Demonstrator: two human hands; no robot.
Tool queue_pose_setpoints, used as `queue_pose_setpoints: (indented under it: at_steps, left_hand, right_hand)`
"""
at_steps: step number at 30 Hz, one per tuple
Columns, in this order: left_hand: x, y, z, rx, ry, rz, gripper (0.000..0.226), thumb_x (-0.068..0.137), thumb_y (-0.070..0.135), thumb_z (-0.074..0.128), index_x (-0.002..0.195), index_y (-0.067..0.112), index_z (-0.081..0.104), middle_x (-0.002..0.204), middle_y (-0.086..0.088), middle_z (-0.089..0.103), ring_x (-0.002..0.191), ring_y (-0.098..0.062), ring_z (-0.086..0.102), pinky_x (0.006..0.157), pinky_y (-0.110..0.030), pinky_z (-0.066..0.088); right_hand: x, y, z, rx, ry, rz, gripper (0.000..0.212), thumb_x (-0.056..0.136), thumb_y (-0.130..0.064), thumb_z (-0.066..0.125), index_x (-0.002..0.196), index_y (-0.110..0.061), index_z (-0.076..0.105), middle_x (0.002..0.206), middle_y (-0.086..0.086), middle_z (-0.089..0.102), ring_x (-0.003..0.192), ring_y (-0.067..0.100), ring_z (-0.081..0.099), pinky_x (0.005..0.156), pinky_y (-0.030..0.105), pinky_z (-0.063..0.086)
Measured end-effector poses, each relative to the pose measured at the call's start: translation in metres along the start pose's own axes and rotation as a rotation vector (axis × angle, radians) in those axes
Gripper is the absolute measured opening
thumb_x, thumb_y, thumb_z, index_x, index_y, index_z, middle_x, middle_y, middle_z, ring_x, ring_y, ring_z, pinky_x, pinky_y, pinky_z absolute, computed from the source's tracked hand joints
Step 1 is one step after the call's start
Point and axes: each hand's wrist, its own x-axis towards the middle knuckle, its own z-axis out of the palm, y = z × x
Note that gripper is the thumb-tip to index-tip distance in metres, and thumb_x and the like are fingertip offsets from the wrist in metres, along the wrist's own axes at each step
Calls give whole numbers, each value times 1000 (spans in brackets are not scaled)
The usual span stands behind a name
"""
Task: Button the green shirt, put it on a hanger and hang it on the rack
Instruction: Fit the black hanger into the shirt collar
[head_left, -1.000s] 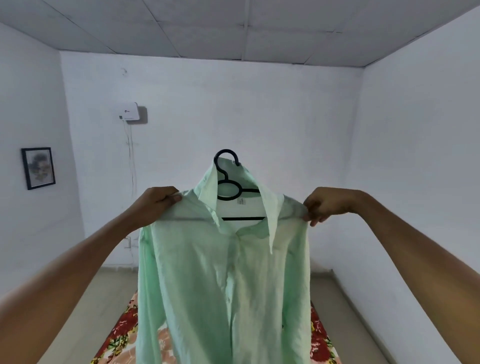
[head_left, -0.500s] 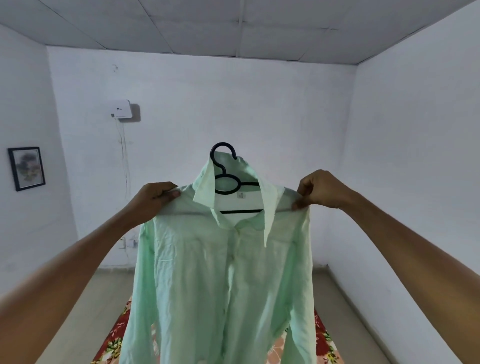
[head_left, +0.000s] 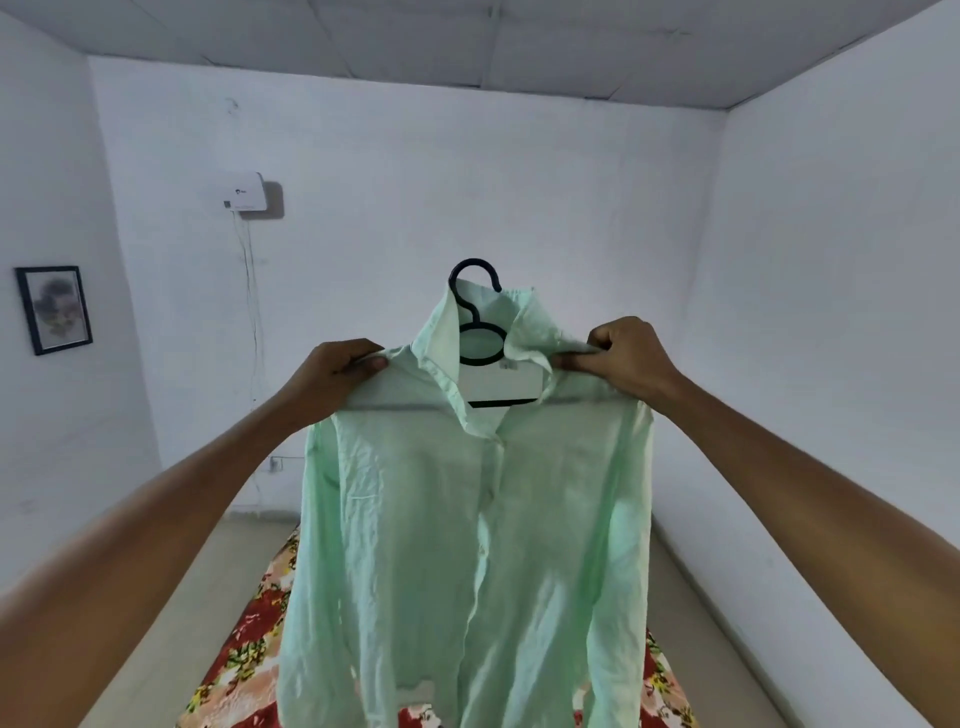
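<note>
The pale green shirt hangs in front of me on a black hanger, whose hook sticks up above the raised collar. The front placket looks closed down the middle. My left hand pinches the shirt's left shoulder over the hanger end. My right hand grips the fabric near the right side of the collar and shoulder. I hold the shirt up at chest height, its sleeves dangling. No rack is in view.
Below the shirt lies a floral red cloth on the floor. White walls enclose the room; a white box with a cable hangs on the far wall and a framed picture on the left wall.
My right hand has moved inward from the shoulder tip toward the collar, bunching the fabric there. The collar's right point has folded down. The shirt sits slightly higher.
</note>
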Motion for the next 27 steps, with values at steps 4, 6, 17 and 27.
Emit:
queue_pose_setpoints:
  at_steps: [4,6,17,27]
  left_hand:
    - [-10,-2,-4,64,-30,-17,32,104,27,57,73,30,60,60,15,47,55,-2,38,52,-17,30]
    - [-17,-8,-6,52,4,-41,28,104,25,56,77,23,62,61,12,45,56,-3,36,52,-20,30]
    - [-89,-85,20,29,-174,-144,7,89,22,79,94,22,75,76,15,68,66,-3,60,66,-17,48]
    - [-134,-188,105,173,-466,-252,41,102,18,59,72,44,53,67,11,47,64,-12,44,58,-31,36]
  right_hand:
    - [-3,-5,9,-26,-28,5,73,70,-55,89,53,-11,34,54,2,22,52,13,21,54,32,20]
    - [-10,-8,6,19,-180,39,70,74,-56,86,59,-10,37,58,1,28,54,14,27,55,30,23]
    - [-85,63,53,220,-351,294,68,72,-65,79,96,-2,72,87,17,73,78,23,65,71,39,50]
    - [-105,144,149,135,-545,520,54,71,-63,84,102,-19,82,98,3,81,95,26,77,90,41,61]
